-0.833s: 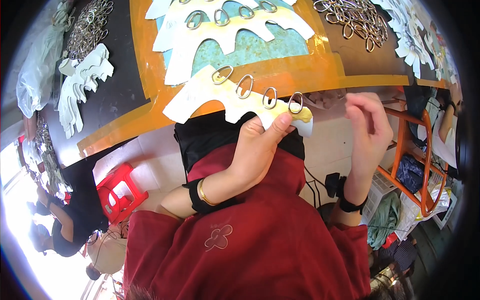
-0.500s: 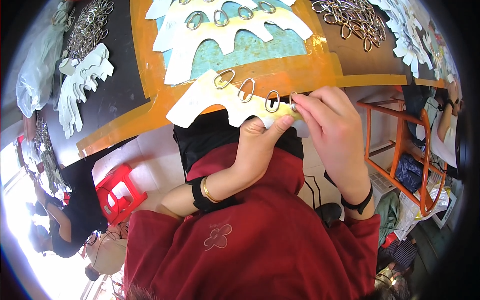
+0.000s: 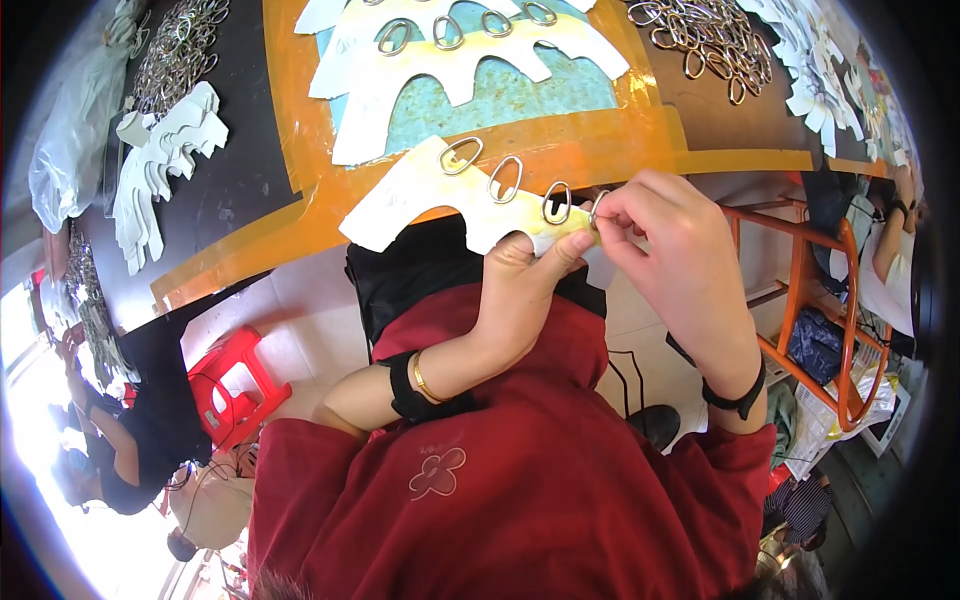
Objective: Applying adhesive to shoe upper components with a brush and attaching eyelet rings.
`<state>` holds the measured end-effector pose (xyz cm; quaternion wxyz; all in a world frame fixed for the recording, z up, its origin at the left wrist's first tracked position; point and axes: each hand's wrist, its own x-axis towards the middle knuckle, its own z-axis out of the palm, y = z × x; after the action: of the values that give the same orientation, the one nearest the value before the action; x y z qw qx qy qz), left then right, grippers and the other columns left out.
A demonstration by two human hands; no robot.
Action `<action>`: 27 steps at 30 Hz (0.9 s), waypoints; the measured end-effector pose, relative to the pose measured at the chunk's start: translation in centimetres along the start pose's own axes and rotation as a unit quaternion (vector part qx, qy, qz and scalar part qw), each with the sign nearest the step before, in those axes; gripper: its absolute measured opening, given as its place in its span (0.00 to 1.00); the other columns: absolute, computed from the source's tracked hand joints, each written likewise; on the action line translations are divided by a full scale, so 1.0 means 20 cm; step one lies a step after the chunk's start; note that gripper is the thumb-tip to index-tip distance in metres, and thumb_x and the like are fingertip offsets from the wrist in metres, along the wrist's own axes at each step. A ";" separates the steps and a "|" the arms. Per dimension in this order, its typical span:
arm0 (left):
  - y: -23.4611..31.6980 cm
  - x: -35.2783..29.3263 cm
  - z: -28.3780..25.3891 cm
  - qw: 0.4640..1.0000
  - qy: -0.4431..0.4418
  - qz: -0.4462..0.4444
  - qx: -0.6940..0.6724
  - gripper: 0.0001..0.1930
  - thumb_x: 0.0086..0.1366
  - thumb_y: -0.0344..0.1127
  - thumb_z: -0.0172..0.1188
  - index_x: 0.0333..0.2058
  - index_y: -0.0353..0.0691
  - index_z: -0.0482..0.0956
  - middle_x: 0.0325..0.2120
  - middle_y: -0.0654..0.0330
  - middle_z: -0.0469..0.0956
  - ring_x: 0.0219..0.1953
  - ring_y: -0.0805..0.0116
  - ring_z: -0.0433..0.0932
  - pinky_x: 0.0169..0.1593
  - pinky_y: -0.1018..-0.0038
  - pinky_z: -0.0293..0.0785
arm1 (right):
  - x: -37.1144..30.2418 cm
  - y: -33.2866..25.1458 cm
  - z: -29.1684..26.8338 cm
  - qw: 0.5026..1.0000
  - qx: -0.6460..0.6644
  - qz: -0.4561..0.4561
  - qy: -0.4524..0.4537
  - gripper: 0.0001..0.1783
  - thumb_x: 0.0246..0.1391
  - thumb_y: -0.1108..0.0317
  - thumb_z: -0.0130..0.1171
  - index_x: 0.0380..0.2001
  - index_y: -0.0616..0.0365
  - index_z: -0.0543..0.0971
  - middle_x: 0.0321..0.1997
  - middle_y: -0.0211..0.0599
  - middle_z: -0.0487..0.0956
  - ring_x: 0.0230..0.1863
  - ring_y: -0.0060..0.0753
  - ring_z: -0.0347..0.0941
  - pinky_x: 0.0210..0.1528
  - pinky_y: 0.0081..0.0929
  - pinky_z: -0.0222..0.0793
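Note:
A white scalloped strip (image 3: 395,208) with a yellowish band along its upper edge is held in front of me, partly over the table's taped front edge. My left hand (image 3: 515,290) grips its lower side, thumb on top. Along the band stand several oval metal rings (image 3: 506,180). At the strip's right end my right hand (image 3: 670,245) pinches another metal ring (image 3: 597,207), partly hidden by the fingers. Beyond, similar white strips with rings (image 3: 450,65) lie on a greenish board (image 3: 500,105).
Piles of metal rings lie at the back right (image 3: 705,45) and back left (image 3: 180,50). Stacked white strips (image 3: 165,175) rest on the dark table at left. A red plastic stool (image 3: 240,390) stands on the floor left, an orange metal frame (image 3: 850,300) right. Another person (image 3: 115,440) is at far left.
The held strip and both hands have shifted slightly right. My right hand has drawn a little further out, fingers still at the end ring.

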<state>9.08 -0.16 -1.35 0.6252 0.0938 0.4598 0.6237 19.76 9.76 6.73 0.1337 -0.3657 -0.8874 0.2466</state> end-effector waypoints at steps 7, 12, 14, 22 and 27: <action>0.01 -0.01 0.00 0.999 -0.037 0.027 0.005 0.09 0.62 0.31 0.62 0.40 0.34 0.79 0.36 0.63 0.79 0.35 0.79 0.76 0.41 0.79 0.76 | 0.01 0.00 0.03 0.997 0.032 -0.013 0.074 0.08 0.40 0.77 0.63 0.25 0.58 0.73 0.24 0.36 0.72 0.27 0.39 0.72 0.28 0.32 0.68; 0.09 -0.02 0.02 0.999 -0.034 -0.025 -0.016 0.10 0.63 0.32 0.60 0.42 0.34 0.78 0.36 0.63 0.79 0.36 0.77 0.77 0.40 0.79 0.77 | 0.01 -0.01 -0.01 0.988 0.136 0.055 0.055 0.08 0.41 0.79 0.63 0.25 0.60 0.75 0.23 0.30 0.73 0.15 0.20 0.64 0.19 0.18 0.60; 0.09 -0.02 0.01 0.999 -0.041 -0.027 -0.003 0.11 0.64 0.32 0.60 0.42 0.34 0.77 0.36 0.63 0.79 0.36 0.77 0.78 0.40 0.79 0.78 | 0.01 0.01 0.00 0.985 0.151 0.057 0.060 0.07 0.41 0.80 0.63 0.24 0.60 0.75 0.22 0.30 0.73 0.14 0.16 0.62 0.18 0.16 0.58; 0.05 0.00 0.00 0.998 -0.029 -0.052 -0.017 0.10 0.64 0.33 0.60 0.41 0.36 0.77 0.34 0.67 0.77 0.35 0.81 0.76 0.38 0.81 0.76 | 0.04 0.06 -0.05 0.964 0.236 0.115 -0.030 0.04 0.44 0.77 0.63 0.26 0.64 0.77 0.23 0.32 0.76 0.18 0.18 0.65 0.22 0.18 0.61; 0.06 0.00 0.01 0.998 -0.032 -0.048 -0.014 0.10 0.64 0.33 0.59 0.42 0.36 0.76 0.34 0.67 0.77 0.35 0.81 0.76 0.39 0.81 0.75 | 0.06 0.04 -0.08 0.959 0.226 0.147 -0.092 0.06 0.46 0.74 0.64 0.27 0.65 0.78 0.23 0.34 0.76 0.23 0.20 0.69 0.26 0.19 0.64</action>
<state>8.37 0.18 -0.53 0.6699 0.0823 0.4347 0.5962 20.02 11.74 7.79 0.0931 -0.4280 -0.7537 0.4900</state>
